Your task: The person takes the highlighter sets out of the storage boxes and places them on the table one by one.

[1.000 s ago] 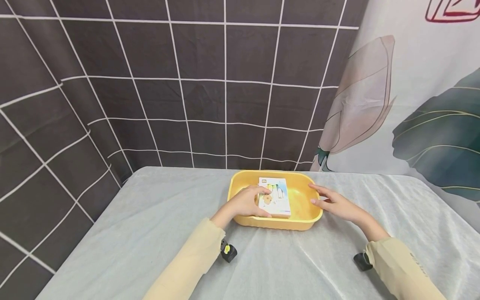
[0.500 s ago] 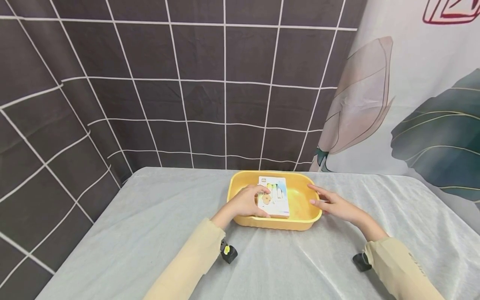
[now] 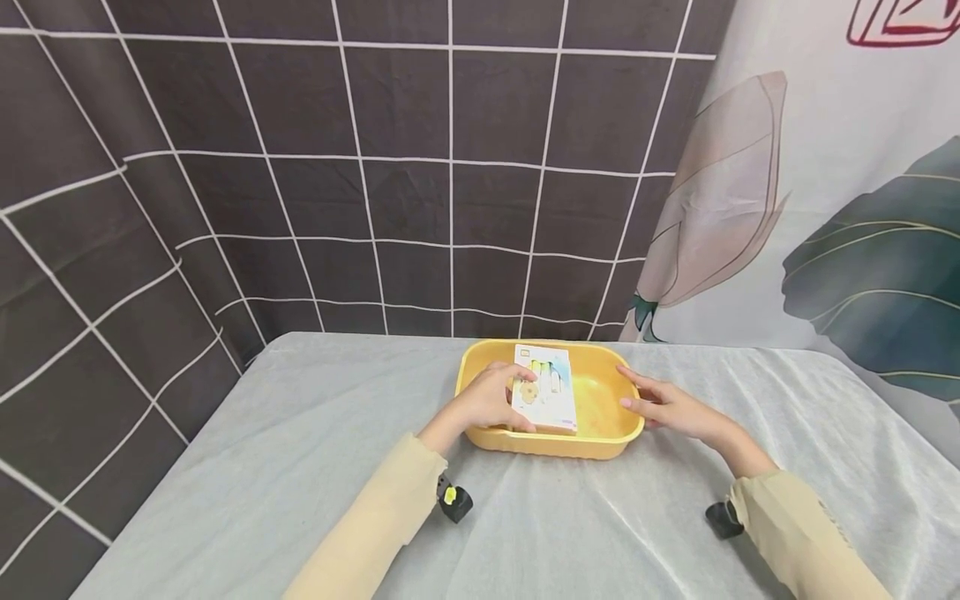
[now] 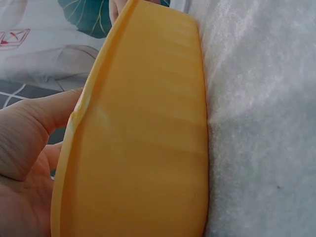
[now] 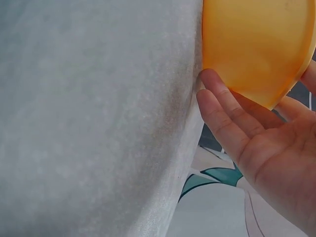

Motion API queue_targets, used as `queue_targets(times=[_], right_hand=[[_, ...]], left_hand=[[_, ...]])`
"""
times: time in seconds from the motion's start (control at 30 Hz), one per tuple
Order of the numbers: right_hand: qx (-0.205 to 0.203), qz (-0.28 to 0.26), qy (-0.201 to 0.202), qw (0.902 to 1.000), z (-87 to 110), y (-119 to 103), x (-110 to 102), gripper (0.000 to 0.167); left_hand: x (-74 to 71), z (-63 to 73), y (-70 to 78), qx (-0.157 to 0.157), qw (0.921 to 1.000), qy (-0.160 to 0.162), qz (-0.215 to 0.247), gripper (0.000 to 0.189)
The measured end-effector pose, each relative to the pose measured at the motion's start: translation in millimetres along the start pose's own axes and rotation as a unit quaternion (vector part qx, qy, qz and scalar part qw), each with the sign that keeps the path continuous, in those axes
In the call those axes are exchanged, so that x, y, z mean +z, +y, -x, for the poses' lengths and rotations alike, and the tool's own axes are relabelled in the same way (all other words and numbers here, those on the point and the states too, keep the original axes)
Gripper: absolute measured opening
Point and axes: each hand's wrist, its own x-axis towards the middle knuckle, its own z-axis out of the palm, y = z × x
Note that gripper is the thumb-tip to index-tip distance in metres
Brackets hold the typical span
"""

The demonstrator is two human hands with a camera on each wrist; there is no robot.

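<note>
A yellow plastic basin point(image 3: 602, 407) stands on the cloth-covered table. In it is a white printed box point(image 3: 553, 408) with colored stick shapes on its face. My left hand point(image 3: 486, 400) reaches over the near left rim and grips the box's left side, its thumb by the near edge. In the left wrist view the basin wall point(image 4: 138, 123) hides most of those fingers. At the basin's right end my right hand point(image 3: 678, 410) holds the rim, thumb and a finger over it. The right wrist view shows other fingers point(image 5: 234, 106) against the outer wall.
A pale grey cloth point(image 3: 300, 467) covers the table. Behind it hangs a dark curtain with white grid lines point(image 3: 397, 200), and a leaf-print curtain point(image 3: 810, 200) is at the right. Each wrist carries a small black camera point(image 3: 453, 500).
My left hand and the box have shifted slightly left and toward the basin's far side. The right hand and the basin have stayed in place.
</note>
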Motion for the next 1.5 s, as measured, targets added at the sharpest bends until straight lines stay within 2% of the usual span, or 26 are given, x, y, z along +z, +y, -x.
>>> queue_targets(times=[0.13,0.33,0.6,0.8,0.9,1.13,1.27,1.5], right_hand=[[-0.002,0.007,0.000,1.0000,-1.1,0,-1,0.067],[-0.004,0.011,0.002,0.9999,-1.9,-2,-2,0.068],[0.001,0.011,0.007,0.9999,-2.6,1,-1,0.068],[0.003,0.005,0.011,0.9999,-1.8,2,0,0.068],[0.002,0.001,0.009,1.0000,-1.1,1,0,0.069],[0.005,-0.009,0.012,0.9999,-1.4,1,0,0.069],[0.005,-0.005,0.014,0.9999,-1.9,3,0,0.069],[0.008,-0.002,0.013,0.9999,-1.8,3,0,0.068]], left_hand=[[-1.0,-0.1,1.2,-0.008,0.9997,-0.001,0.024,0.066],[-1.6,-1.7,0.0,-0.033,0.9953,-0.010,0.091,0.066],[-2.0,-2.1,0.6,-0.073,0.9820,-0.002,0.174,0.072],[-3.1,-0.9,1.0,-0.090,0.9708,0.001,0.222,0.072],[-5.0,-0.1,-0.1,-0.091,0.9695,0.003,0.228,0.072],[-11.9,2.1,-3.5,-0.071,0.9707,0.005,0.229,0.072],[-16.4,4.3,-3.0,-0.073,0.9719,0.010,0.224,0.071],[-22.6,7.9,-5.2,-0.081,0.9672,0.018,0.240,0.069]])
